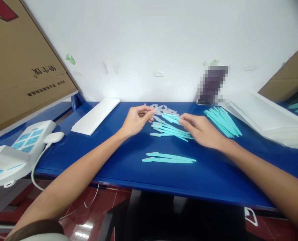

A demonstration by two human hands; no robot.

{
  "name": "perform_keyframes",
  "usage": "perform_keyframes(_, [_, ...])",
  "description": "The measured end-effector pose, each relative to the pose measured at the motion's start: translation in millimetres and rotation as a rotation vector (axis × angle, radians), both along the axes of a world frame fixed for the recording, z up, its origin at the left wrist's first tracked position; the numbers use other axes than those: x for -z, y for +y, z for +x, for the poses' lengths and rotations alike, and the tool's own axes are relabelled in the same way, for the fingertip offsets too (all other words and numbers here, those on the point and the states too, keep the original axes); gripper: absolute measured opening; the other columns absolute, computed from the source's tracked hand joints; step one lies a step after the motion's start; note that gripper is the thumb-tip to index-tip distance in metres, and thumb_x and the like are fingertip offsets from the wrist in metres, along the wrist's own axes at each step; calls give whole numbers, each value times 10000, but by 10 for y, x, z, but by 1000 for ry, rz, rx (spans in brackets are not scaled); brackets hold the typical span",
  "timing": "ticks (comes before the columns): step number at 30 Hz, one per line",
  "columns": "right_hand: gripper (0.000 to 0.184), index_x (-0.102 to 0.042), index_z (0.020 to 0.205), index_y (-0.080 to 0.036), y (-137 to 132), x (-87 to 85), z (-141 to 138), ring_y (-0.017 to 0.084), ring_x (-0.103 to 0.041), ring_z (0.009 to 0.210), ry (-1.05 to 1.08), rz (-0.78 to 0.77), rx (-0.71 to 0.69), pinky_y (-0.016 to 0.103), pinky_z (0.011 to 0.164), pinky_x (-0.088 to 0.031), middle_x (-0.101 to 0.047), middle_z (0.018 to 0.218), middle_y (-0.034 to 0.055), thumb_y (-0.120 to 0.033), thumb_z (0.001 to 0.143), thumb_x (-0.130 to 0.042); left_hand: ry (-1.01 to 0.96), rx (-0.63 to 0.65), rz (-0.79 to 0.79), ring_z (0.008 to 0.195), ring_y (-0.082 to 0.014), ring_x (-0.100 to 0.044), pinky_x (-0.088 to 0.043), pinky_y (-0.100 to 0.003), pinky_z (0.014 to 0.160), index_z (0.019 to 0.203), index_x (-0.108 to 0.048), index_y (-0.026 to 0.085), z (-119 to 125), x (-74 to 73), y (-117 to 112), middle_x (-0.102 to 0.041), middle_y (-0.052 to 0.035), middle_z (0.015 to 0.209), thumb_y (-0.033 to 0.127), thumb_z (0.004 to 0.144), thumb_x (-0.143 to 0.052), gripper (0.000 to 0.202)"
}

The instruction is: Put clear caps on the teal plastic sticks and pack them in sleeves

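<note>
My right hand point(199, 129) is closed on a turquoise eyebrow razor point(171, 117), whose blade end points left. The fingers of my left hand point(138, 119) are pinched together, with a clear blade cover point(156, 111) at their tips, partly hard to make out against the pile behind. Several clear blade covers point(165, 108) lie loose beyond the hands. Below my right hand is a loose pile of turquoise eyebrow razors point(172, 130). Two more razors point(169, 158) rest side by side nearer the table's front edge.
A stack of turquoise razors point(223, 122) lies at right on the blue table point(108, 154), beside a white plastic-lined tray point(269, 117). A phone point(211, 85) leans on the wall. At left are a flat white box point(96, 115), a power strip point(30, 144) and a large carton point(25, 57).
</note>
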State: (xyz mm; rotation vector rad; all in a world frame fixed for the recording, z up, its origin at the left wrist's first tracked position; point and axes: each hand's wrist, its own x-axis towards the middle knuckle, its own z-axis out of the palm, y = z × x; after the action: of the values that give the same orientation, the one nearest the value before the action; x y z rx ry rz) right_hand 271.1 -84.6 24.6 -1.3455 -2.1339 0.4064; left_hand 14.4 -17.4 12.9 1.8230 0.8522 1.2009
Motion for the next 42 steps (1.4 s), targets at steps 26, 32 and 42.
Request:
perform_keyframes(26, [384,-563,862,-210,8,28,1,162,-499,654,9,-22,-39,300,654,-364,-559,732,1,-505,1033,-387,-84,-11,-37,693,-201,-757,-587,-289,655,880,-719,110,46,-36,-47,-769,-90,779,492,754,-833,418])
perform_keyframes(32, [376,-563,858,-210,0,21,4,158,-488,655,22,-39,-38,297,652,-358,-547,727,-4,-501,1028,-396,-127,-3,-77,702,-214,-764,-606,-308,662,873,-721,102,36,-60,-42,-768,-95,779,479,718,-857,429])
perform_keyframes(42, [368,-557,848,-204,-4,-8,4,137,-408,591,102,-112,-14,292,620,-324,-465,652,-28,-509,1009,-427,-161,32,-73,681,-172,-749,-601,-266,654,870,-735,108,19,-14,-10,-751,-71,770,392,723,-873,348])
